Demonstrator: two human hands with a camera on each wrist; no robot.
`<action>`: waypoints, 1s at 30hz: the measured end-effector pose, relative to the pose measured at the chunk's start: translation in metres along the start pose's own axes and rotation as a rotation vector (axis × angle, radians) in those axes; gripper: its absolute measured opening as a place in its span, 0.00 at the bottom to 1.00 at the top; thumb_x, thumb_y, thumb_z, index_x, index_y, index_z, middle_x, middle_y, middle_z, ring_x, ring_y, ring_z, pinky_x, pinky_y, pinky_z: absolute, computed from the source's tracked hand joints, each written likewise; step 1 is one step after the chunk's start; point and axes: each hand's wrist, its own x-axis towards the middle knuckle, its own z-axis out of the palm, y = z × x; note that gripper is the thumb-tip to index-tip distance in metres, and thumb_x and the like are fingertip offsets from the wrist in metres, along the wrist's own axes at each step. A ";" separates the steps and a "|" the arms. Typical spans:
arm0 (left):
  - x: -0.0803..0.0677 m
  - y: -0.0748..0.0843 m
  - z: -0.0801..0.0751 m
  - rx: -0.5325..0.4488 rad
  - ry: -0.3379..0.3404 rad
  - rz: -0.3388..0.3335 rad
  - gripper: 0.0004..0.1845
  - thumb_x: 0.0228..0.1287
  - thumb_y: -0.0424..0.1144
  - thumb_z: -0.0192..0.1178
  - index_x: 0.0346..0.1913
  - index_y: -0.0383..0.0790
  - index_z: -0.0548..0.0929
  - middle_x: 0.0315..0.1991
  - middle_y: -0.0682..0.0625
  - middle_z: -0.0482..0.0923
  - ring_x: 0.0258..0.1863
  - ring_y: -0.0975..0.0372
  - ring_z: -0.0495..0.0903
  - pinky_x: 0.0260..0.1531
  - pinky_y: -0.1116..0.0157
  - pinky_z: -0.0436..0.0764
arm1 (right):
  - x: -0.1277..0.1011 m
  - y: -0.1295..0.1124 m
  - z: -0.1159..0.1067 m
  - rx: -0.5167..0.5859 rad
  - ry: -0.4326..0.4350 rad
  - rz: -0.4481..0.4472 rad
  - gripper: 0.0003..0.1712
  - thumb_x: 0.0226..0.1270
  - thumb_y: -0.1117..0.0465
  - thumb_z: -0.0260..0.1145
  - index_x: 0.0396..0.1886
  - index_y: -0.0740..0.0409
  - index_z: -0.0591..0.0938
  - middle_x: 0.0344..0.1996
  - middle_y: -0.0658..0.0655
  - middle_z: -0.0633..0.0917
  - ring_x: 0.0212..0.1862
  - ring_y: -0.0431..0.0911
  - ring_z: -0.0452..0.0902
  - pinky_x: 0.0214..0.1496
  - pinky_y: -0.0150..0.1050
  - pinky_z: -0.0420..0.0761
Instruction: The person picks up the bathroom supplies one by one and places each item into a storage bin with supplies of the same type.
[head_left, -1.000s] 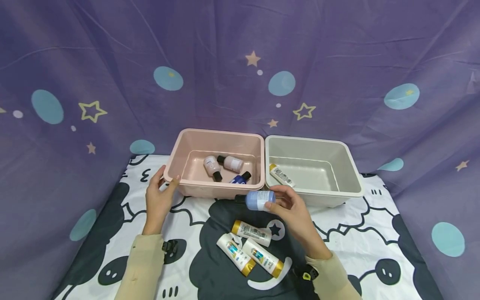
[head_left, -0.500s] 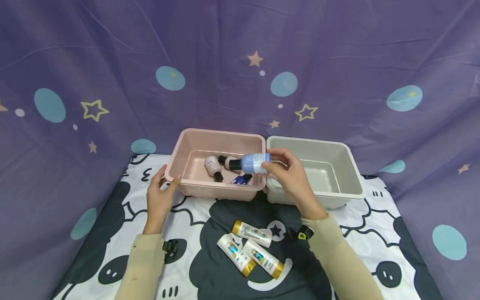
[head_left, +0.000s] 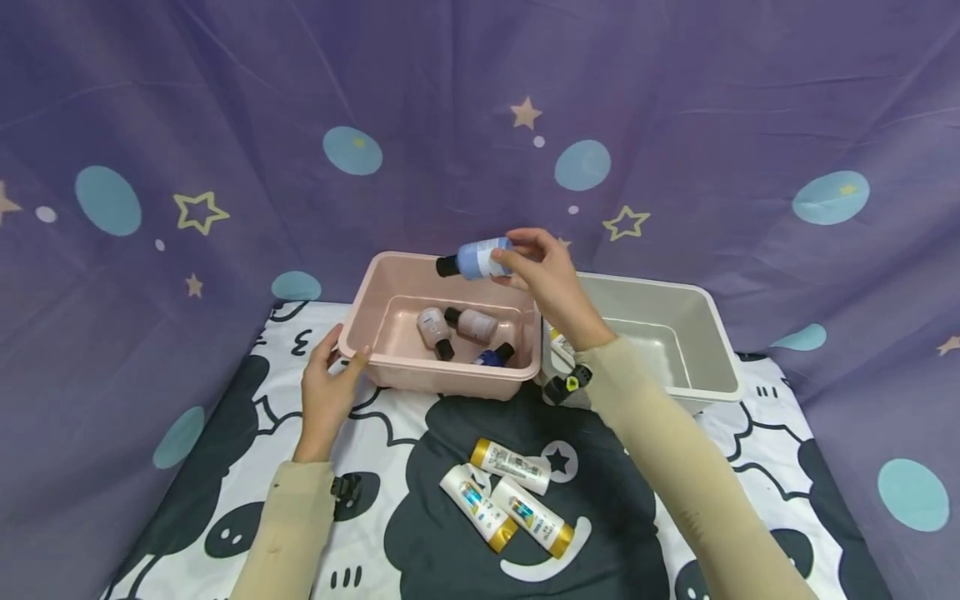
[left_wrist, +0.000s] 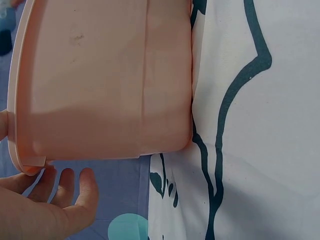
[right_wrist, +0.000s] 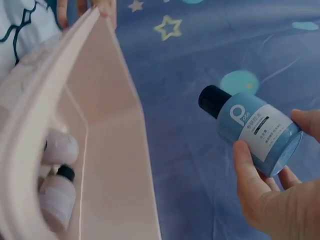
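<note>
My right hand (head_left: 551,279) grips a blue bottle with a black cap (head_left: 480,259) by its base end. The bottle lies sideways in the air over the back rim of the pink bin (head_left: 442,380), cap pointing left. In the right wrist view the bottle (right_wrist: 257,129) shows a white label, held between thumb and fingers. My left hand (head_left: 327,398) holds the pink bin's rim at its front left corner; in the left wrist view several fingers (left_wrist: 88,187) are beside that corner. Inside the bin lie two pale pink bottles (head_left: 433,329) and a dark blue bottle (head_left: 492,357), all black-capped.
A grey-white bin (head_left: 652,321) stands against the pink one's right side, partly behind my right arm, with a white tube (head_left: 562,346) in it. Three white tubes with gold caps (head_left: 517,500) lie in front on the patterned cloth. A purple curtain (head_left: 450,108) hangs behind.
My right hand has carried the blue bottle up and away from me, from in front of the bins to above the pink bin's back rim. The left hand stays at the corner.
</note>
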 end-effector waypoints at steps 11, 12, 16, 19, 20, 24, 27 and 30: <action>0.001 -0.003 -0.001 -0.011 -0.002 0.002 0.37 0.68 0.47 0.66 0.75 0.42 0.66 0.73 0.45 0.64 0.68 0.50 0.65 0.61 0.50 0.74 | 0.050 0.040 0.009 -0.063 0.060 0.183 0.25 0.62 0.67 0.73 0.55 0.66 0.73 0.47 0.63 0.78 0.47 0.53 0.81 0.46 0.46 0.86; 0.001 -0.003 -0.001 -0.013 -0.005 0.006 0.37 0.68 0.47 0.66 0.75 0.42 0.66 0.73 0.44 0.63 0.69 0.50 0.65 0.61 0.50 0.74 | 0.052 0.044 0.008 -0.078 0.068 0.197 0.25 0.62 0.67 0.73 0.56 0.66 0.73 0.47 0.64 0.78 0.47 0.54 0.81 0.46 0.46 0.86; 0.001 -0.002 -0.002 -0.017 -0.006 0.014 0.37 0.68 0.48 0.66 0.75 0.41 0.66 0.72 0.44 0.64 0.69 0.50 0.65 0.61 0.50 0.74 | 0.057 0.053 0.004 -0.134 0.067 0.235 0.28 0.61 0.67 0.74 0.57 0.68 0.72 0.49 0.65 0.79 0.47 0.54 0.81 0.46 0.46 0.86; 0.001 -0.002 -0.001 -0.021 0.001 0.008 0.37 0.68 0.49 0.66 0.75 0.41 0.66 0.72 0.45 0.64 0.69 0.51 0.65 0.61 0.51 0.74 | 0.059 0.054 0.002 -0.189 0.044 0.240 0.28 0.61 0.66 0.74 0.57 0.67 0.72 0.48 0.64 0.80 0.45 0.52 0.82 0.48 0.47 0.85; 0.001 -0.002 -0.001 -0.023 0.004 0.006 0.37 0.68 0.48 0.66 0.75 0.42 0.66 0.72 0.45 0.64 0.69 0.51 0.65 0.61 0.51 0.74 | 0.059 0.054 0.002 -0.211 0.036 0.236 0.28 0.61 0.66 0.74 0.57 0.67 0.72 0.47 0.64 0.80 0.43 0.52 0.81 0.48 0.49 0.85; 0.001 -0.002 0.000 -0.022 0.005 -0.002 0.37 0.68 0.48 0.66 0.75 0.42 0.66 0.72 0.47 0.64 0.68 0.53 0.65 0.61 0.52 0.75 | 0.060 0.054 0.002 -0.315 0.018 0.220 0.27 0.61 0.66 0.74 0.57 0.67 0.73 0.42 0.62 0.80 0.39 0.51 0.81 0.50 0.51 0.84; 0.001 -0.002 0.000 -0.027 0.005 0.001 0.37 0.68 0.47 0.66 0.75 0.42 0.66 0.72 0.46 0.64 0.68 0.53 0.65 0.61 0.52 0.75 | 0.061 0.056 0.002 -0.340 0.035 0.195 0.23 0.62 0.72 0.68 0.57 0.71 0.74 0.40 0.62 0.80 0.43 0.58 0.82 0.49 0.48 0.85; 0.001 -0.002 0.000 -0.025 0.007 0.005 0.37 0.68 0.49 0.66 0.75 0.42 0.66 0.72 0.46 0.64 0.68 0.53 0.65 0.61 0.52 0.75 | 0.059 0.056 0.003 -0.312 0.052 0.170 0.21 0.63 0.76 0.63 0.57 0.76 0.74 0.39 0.62 0.81 0.48 0.64 0.81 0.46 0.43 0.86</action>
